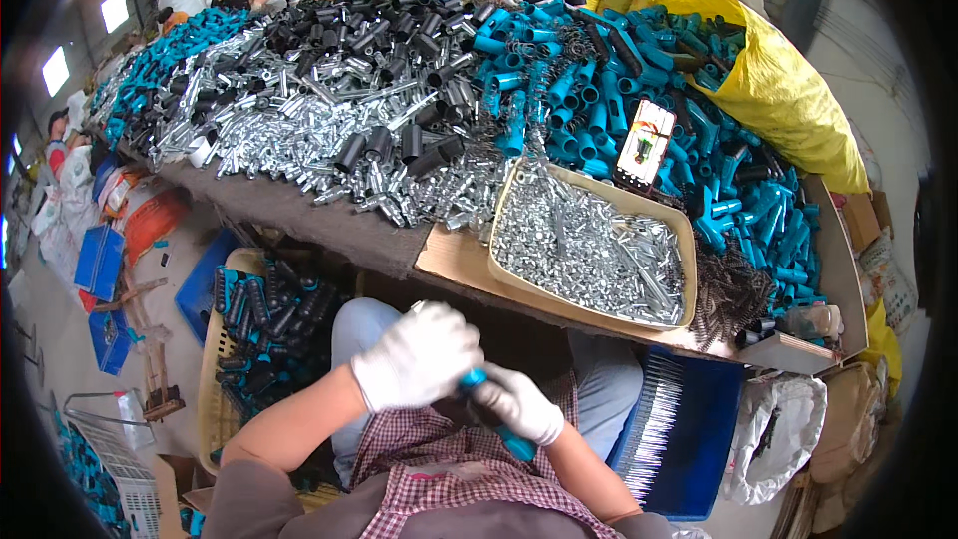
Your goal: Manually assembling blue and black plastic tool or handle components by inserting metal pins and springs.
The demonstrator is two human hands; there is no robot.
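I see both gloved hands working over the lap, just near of the counter (pixel 449 255) edge. The left hand (pixel 417 357) is fisted; the right hand (pixel 519 404) grips a blue tube (pixel 499 426) running between them. Open room is tight: beige tray (pixel 589 185) of metal pins ahead, blue bin (pixel 714 429) right, basket (pixel 212 379) left.

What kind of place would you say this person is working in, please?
Probably a small workshop for hand assembly. The long table is heaped with blue plastic tubes and silver metal parts, and the gloved left hand and right hand grip a blue handle.
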